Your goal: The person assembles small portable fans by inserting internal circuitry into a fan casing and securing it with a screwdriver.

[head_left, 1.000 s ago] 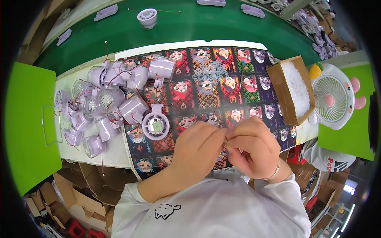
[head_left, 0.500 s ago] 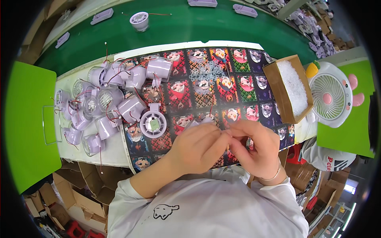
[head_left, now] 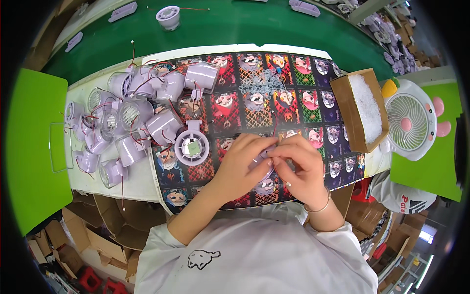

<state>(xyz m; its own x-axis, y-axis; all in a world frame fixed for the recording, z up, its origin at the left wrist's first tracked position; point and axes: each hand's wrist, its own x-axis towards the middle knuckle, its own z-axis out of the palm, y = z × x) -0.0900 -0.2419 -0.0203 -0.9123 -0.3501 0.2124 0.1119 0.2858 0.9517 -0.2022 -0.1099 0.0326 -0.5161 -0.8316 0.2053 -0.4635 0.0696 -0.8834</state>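
My left hand (head_left: 244, 164) is wrapped round a small lilac fan housing (head_left: 259, 160), mostly hidden by my fingers, in front of my chest. A thin dark red wire rises behind my fingertips. My right hand (head_left: 299, 169) is closed in a pinch against the housing's right side; what its fingertips hold is too small to make out. A small white plug (head_left: 288, 184) shows by the right palm. To the left of my hands, a round lilac housing (head_left: 192, 147) with a pale green square in its middle lies on the printed mat (head_left: 223, 127).
A heap of lilac housings with clear cups and red wires (head_left: 129, 115) covers the left. Small translucent rings (head_left: 262, 83) lie on the mat's far part. At right stand a cardboard box of clear pieces (head_left: 366, 110) and a white fan (head_left: 409, 120). A green conveyor (head_left: 210, 36) runs behind.
Both hands have shifted left and a little farther from me, with the lilac housing now showing more between them. The right fingers have moved onto its side. Parts on the conveyor have shifted slightly.
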